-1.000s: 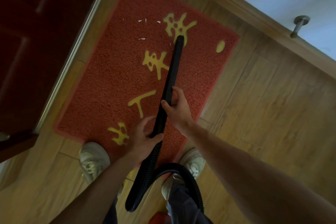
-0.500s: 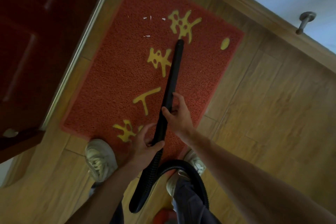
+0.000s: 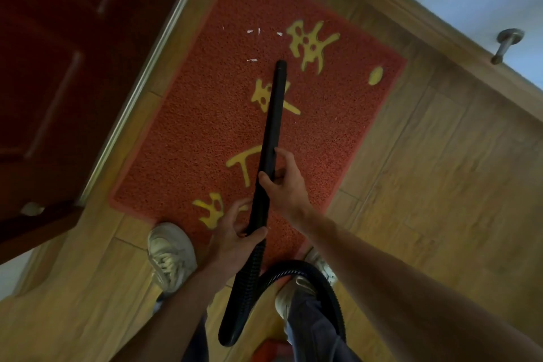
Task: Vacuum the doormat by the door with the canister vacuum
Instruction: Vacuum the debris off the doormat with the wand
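I have swung the wand (image 3: 271,126) tip left across the mat (image 3: 191,126), off the top yellow character (image 3: 311,44). The tip now sits near a white scrap (image 3: 252,60), and the wand crosses the second character (image 3: 260,95).

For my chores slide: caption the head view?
Gripping the black wand with left hand and right hand, tip over the red doormat near white scraps.
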Demonstrator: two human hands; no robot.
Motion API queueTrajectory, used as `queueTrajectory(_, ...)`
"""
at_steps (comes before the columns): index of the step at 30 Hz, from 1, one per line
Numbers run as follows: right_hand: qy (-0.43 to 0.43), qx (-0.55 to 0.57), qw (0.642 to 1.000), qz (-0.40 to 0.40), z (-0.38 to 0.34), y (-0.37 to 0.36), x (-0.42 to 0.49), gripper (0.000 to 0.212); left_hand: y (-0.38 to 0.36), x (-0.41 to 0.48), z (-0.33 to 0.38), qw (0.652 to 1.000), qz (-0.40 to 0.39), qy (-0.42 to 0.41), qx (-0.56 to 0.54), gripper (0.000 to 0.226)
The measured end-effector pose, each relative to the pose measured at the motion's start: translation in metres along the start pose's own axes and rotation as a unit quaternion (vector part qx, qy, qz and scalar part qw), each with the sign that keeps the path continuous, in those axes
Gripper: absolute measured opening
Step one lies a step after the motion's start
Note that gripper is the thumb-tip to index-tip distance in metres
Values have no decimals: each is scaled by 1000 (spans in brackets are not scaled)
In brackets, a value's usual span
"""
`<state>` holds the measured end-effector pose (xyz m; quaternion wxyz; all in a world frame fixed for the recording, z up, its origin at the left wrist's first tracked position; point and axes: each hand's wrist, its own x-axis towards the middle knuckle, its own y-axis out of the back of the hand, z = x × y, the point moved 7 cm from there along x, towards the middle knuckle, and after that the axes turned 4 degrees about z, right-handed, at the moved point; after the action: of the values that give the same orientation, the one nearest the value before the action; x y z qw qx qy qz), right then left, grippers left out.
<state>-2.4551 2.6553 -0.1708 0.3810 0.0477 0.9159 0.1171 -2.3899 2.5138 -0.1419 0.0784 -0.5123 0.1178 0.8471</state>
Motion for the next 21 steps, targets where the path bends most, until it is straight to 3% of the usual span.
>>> queueTrajectory(21,36,-76,996,-30,-20,-44,6,62,35,0,-8,1000,25,4,-9,50)
